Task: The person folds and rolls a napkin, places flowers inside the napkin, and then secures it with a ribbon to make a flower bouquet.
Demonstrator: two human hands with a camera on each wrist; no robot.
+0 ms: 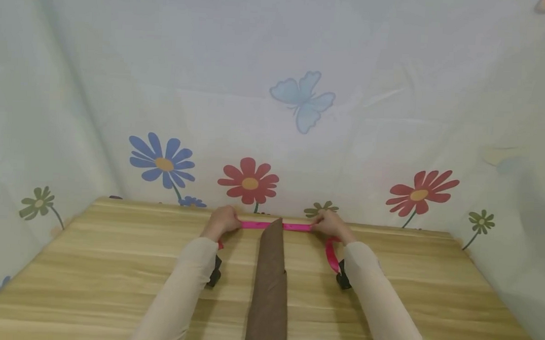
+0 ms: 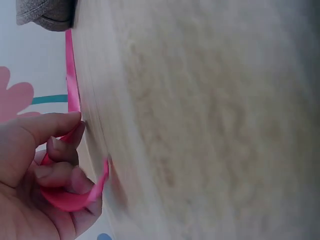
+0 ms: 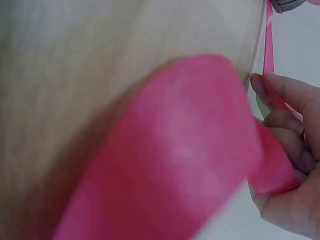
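Observation:
A pink ribbon [image 1: 256, 224] is stretched level between both hands near the table's far edge. My left hand [image 1: 222, 222] pinches it on the left, and in the left wrist view its loose tail curls through the fingers [image 2: 60, 175]. On the right, my right hand [image 1: 331, 225] pinches the other side, its tail [image 1: 331, 255] looping down by the wrist. A long brown-grey folded cloth [image 1: 269, 291] points away from me between the arms. Its pointed far end meets the ribbon's middle; the ribbon seems to pass behind or under it.
The wood-grain table [image 1: 127, 265] spreads to both sides of the arms. Behind it hangs a pale curtain [image 1: 365, 143] printed with flowers and a butterfly. A black wrist device [image 1: 343, 275] shows at the right forearm, another [image 1: 215, 272] at the left.

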